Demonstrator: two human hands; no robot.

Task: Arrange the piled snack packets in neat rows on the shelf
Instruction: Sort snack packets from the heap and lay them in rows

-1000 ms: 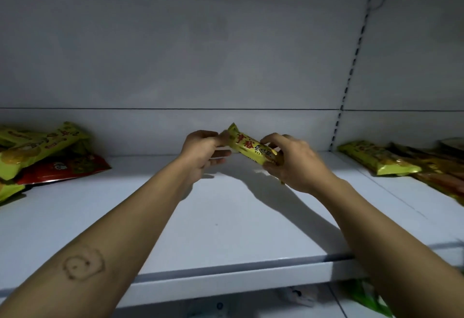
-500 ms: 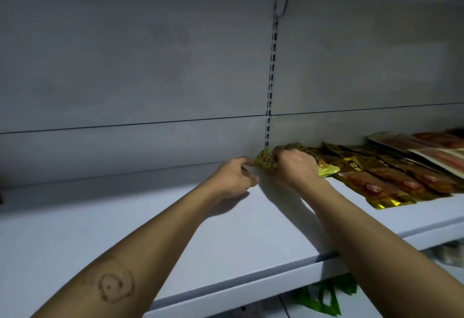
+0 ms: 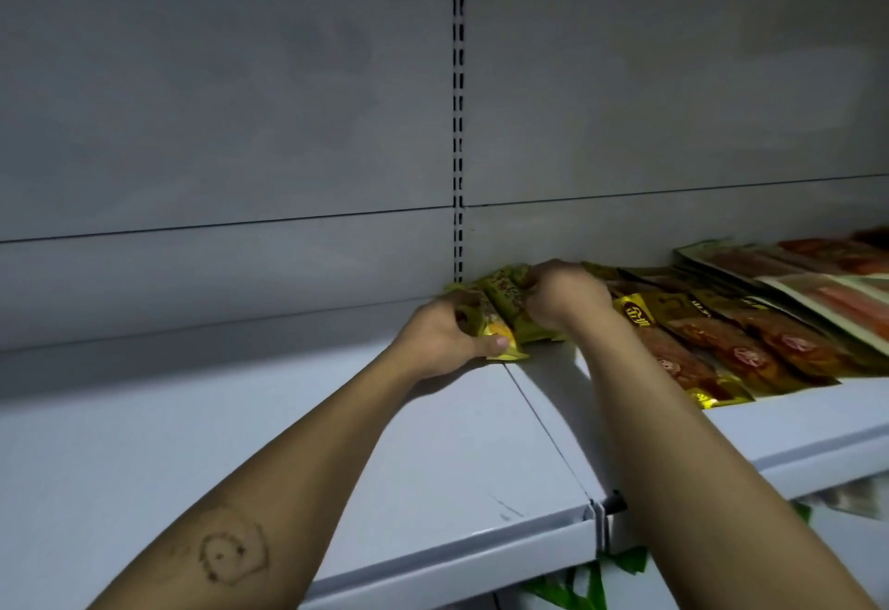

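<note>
A: Head view, read left to right. Bare shelf (image 3: 240,441) first, then the left hand (image 3: 440,337), fingers curled over the yellow packets (image 3: 502,306), thumb pinning the near end of one.

B: Located where?

A: At the back of the shelf, against the rear panel, just below the slotted upright (image 3: 458,128). Next, the right hand (image 3: 567,296), knuckles up, fingers curled down onto the neighbouring yellow packet, fingertips hidden. Beyond, gold-and-red packets (image 3: 721,345) laid side by side, then pale packets (image 3: 827,292) at far right.

B: Handling?

A: Probably light, thin and glossy, so likely slippery, with crushable contents. Best taken by the long edges or the sealed ends, and pressed flat into line rather than squeezed at the middle.
</note>
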